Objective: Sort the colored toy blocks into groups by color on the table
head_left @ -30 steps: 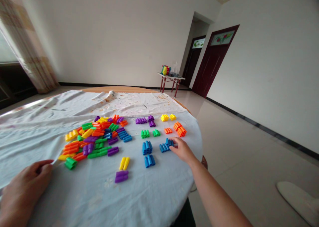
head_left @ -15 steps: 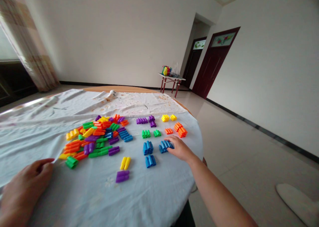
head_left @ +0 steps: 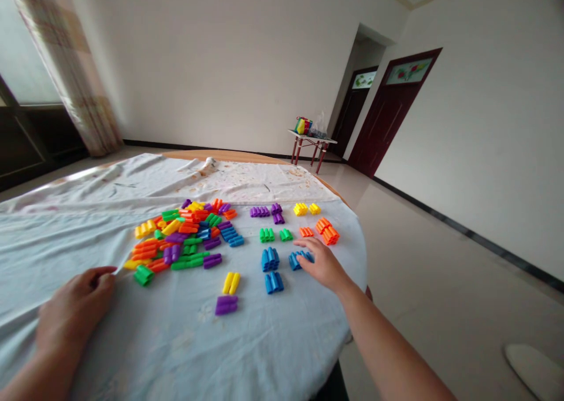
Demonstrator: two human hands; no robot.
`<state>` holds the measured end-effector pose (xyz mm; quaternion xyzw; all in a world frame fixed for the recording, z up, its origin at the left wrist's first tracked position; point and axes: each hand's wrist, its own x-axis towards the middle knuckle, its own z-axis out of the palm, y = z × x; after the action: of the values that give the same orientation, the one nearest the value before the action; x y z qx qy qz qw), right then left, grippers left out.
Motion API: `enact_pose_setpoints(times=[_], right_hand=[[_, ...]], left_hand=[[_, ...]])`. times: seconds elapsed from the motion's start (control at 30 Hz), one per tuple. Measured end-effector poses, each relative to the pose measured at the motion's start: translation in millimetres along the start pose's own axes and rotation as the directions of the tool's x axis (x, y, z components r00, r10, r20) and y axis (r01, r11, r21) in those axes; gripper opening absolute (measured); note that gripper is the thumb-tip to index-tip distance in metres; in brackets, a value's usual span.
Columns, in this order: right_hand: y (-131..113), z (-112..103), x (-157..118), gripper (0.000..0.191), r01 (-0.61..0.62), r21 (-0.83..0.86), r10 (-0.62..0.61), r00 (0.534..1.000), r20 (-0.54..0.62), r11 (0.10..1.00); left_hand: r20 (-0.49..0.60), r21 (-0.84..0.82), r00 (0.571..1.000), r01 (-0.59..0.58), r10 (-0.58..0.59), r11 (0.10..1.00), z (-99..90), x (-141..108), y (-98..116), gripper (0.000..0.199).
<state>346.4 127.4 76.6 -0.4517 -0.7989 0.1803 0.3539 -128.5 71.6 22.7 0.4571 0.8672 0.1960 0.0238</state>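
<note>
My right hand (head_left: 324,263) is over a row of blue plastic tube blocks (head_left: 295,260), thumb and fingers apart, with the fingers covering part of the row. Two more blue clusters, an upper one (head_left: 270,259) and a lower one (head_left: 274,283), lie just left of it. On the left, my left hand (head_left: 81,301) rests on the tablecloth (head_left: 176,342); its thumb and index fingertips come together at a raised crease of the cloth. Near those fingertips lies a green block (head_left: 143,275), at the edge of a mixed pile of coloured tube blocks (head_left: 189,236).
Beyond my right hand lie orange blocks (head_left: 327,231), green blocks (head_left: 267,235), purple blocks (head_left: 259,212) and yellow blocks (head_left: 300,209). A yellow pair (head_left: 231,283) and a purple pair (head_left: 226,305) lie nearer me. A small table (head_left: 312,137) with bags stands by the far wall.
My right hand's fingers have loosened from the blue row and lifted slightly. The whole view has shifted, so the table appears further right. My left hand keeps its place on the cloth.
</note>
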Motion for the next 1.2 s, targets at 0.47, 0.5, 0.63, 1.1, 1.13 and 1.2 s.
enact_pose_setpoints(times=[0.47,0.5,0.63,1.1,1.13,1.2], right_hand=[[-90,101,1,0.039,0.328,-0.008,-0.283,0.825,0.489,0.944],[-89,105,3,0.037,0.343,-0.026,-0.286,0.819,0.497,0.939],[-86,122,21,0.030,0.411,-0.011,-0.357,0.803,0.478,0.912],[-83,137,24,0.038,0.457,0.086,-0.451,0.800,0.395,0.885],[-82,137,23,0.042,0.452,0.107,-0.457,0.807,0.374,0.885],[-83,138,19,0.043,0.403,0.099,-0.412,0.852,0.322,0.910]], left_hand=[[0.045,-0.077,0.998,0.038,-0.035,0.996,-19.7,-18,24,0.050],[0.040,-0.080,0.998,0.043,-0.040,0.996,-18.8,-17,23,0.050],[0.038,-0.087,0.998,0.046,-0.043,0.995,-16.0,-14,20,0.049],[0.083,-0.120,0.994,0.080,-0.071,0.989,-17.1,-14,19,0.052],[0.089,-0.128,0.993,0.083,-0.072,0.988,-17.6,-14,20,0.052],[0.105,-0.139,0.992,0.087,-0.072,0.987,-17.6,-13,19,0.052]])
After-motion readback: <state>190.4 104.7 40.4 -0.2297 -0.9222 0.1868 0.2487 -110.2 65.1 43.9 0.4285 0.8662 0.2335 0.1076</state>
